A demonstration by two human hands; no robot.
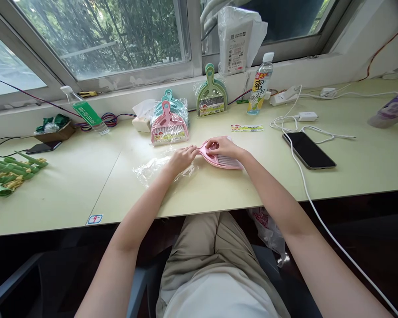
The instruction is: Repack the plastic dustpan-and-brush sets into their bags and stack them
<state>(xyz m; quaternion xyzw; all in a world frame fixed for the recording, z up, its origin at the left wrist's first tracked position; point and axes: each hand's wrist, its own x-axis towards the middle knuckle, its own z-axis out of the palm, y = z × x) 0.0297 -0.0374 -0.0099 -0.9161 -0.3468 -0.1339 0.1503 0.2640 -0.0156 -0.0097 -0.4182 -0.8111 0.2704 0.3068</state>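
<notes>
A pink dustpan and brush set (226, 165) lies flat on the pale yellow table (252, 194), its handle pointing left and its light bristles to the right. My left hand (183, 159) is closed around the end of the handle. Over the body of the set rests my right hand (224, 147), fingers bent and gripping near where handle and bristles meet. Crumpled clear plastic wrapping (152, 170) spreads under and beside my left wrist. Just behind my right hand lies a flat printed label strip (247, 128).
Wrapped pink (169, 126) and green (212, 95) dustpan sets stand at the back near a lemon drink bottle (260, 84). To the right lie a phone (308, 150) and white cables (300, 174). Leftward are a green-labelled bottle (86, 112) and green stalk-like pieces (9, 174).
</notes>
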